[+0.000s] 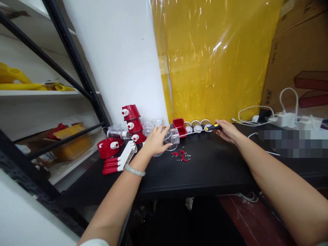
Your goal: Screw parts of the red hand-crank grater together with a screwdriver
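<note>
My right hand (227, 131) is closed around the black and yellow handle of a screwdriver (213, 127). The long thin shaft points left, its tip end at a clear plastic cup (175, 136) lying on its side. Spread over the clear plastic parts, my left hand (156, 140) has its fingers apart and touches the cup from the left; whether it grips it is hard to see. Small red pieces (182, 156) and screws lie on the black table (205, 167) in front of the cup. Red square containers (178, 123) stand just behind it.
Stacked red housings (134, 124), another red housing (109, 147) and white parts with red handles (123, 160) are at the left. Several round cans (196, 126) line the back. White cables and adapters (286, 119) lie at the right. A black-framed shelf (38, 51) borders the left.
</note>
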Motion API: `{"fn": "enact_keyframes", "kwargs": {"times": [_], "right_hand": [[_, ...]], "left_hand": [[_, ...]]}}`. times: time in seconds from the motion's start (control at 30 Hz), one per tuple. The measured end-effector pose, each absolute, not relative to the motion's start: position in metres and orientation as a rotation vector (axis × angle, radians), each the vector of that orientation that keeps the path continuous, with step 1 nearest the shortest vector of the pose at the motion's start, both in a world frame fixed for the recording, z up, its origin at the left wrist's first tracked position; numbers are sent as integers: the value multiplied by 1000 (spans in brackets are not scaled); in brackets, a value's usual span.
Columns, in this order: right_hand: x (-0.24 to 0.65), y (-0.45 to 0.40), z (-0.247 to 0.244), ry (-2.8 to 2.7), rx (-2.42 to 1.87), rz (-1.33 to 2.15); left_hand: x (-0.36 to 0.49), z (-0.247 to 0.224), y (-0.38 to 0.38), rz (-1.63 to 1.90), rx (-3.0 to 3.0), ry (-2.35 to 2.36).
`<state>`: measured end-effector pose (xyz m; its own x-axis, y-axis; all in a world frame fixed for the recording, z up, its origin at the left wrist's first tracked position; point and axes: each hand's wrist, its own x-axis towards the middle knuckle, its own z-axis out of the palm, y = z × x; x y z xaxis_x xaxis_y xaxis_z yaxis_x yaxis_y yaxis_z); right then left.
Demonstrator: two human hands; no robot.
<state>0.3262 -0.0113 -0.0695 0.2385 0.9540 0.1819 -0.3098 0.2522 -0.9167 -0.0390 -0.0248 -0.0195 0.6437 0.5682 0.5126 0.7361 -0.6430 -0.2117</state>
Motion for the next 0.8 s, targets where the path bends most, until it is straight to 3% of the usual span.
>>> {"fn": "enact_keyframes", "kwargs": {"times": [0.17, 0.37, 0.67, 0.8], "right_hand": [[328, -15, -64, -891, -676, 1174], [325, -14, -70, -945, -928, 1143], [323, -16, -65, -856, -639, 1219], [323, -14, -70, -866, -795, 1305]], "left_hand": [[-41, -10, -22, -508, -2458, -1011], [-45, 3, -18, -428, -2435, -975], [-46, 26, -23, -334, -2386, -945], [-44, 34, -23, -332, -2368, -941]]}}
